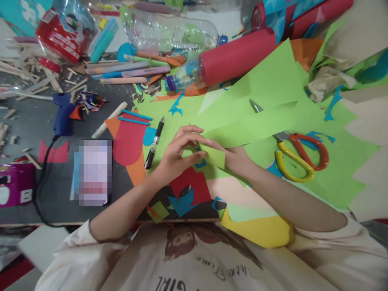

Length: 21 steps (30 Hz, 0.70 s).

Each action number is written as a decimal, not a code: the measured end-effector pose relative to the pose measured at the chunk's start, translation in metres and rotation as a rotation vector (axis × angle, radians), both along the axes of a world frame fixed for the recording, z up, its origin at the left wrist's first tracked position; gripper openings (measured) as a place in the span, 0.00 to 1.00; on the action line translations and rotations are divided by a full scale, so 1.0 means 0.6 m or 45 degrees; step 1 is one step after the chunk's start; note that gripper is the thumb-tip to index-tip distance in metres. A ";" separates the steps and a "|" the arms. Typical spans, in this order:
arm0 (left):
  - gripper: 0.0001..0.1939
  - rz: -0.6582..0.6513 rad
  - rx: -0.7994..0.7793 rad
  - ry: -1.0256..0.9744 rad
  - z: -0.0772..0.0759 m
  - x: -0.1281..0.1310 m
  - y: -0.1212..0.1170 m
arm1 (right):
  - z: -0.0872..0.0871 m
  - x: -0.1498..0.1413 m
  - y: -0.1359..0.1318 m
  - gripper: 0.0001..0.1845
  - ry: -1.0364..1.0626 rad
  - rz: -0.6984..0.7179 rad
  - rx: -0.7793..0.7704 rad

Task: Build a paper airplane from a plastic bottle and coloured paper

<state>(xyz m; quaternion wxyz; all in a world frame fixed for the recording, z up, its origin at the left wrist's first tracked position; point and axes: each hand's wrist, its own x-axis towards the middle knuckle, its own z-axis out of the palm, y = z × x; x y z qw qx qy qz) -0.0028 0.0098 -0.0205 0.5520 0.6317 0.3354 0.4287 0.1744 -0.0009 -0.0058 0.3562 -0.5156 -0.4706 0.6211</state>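
My left hand point(182, 151) is curled with its thumb and fingers closed on the near end of a light green paper strip point(214, 155). My right hand point(236, 158) meets it from the other side, gripping the same green paper. Most of the right fingers are hidden behind the strip. A larger green sheet point(254, 123) stretches away to the right, just beyond the hands. Left of my left hand lies a black pen point(154, 142). Red cut paper point(194, 186) and a blue notched piece point(182, 202) lie below the hands.
Scissors point(298, 157) with yellow and red handles lie to the right. At left are a blue glue gun point(65, 113) with its cord and a phone point(93, 171). A red-wrapped bottle point(238, 56), a clear bottle point(172, 30) and several markers point(130, 70) lie at the back.
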 end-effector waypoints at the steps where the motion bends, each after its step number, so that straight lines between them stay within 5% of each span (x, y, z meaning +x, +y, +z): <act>1: 0.13 0.031 0.004 0.016 -0.001 0.000 0.000 | 0.002 -0.001 -0.002 0.17 0.031 0.026 -0.021; 6: 0.20 0.191 -0.222 -0.025 0.001 0.001 -0.003 | 0.003 -0.002 -0.008 0.23 0.161 0.196 -0.160; 10: 0.19 0.277 -0.368 -0.055 0.009 0.001 0.001 | -0.017 0.007 -0.002 0.28 0.270 0.036 -0.069; 16: 0.13 0.314 -0.353 0.069 0.015 0.000 0.008 | -0.014 0.006 0.011 0.27 0.235 -0.211 -0.028; 21: 0.09 0.246 -0.225 0.180 0.020 0.000 0.008 | 0.007 0.001 0.011 0.25 0.153 -0.124 -0.015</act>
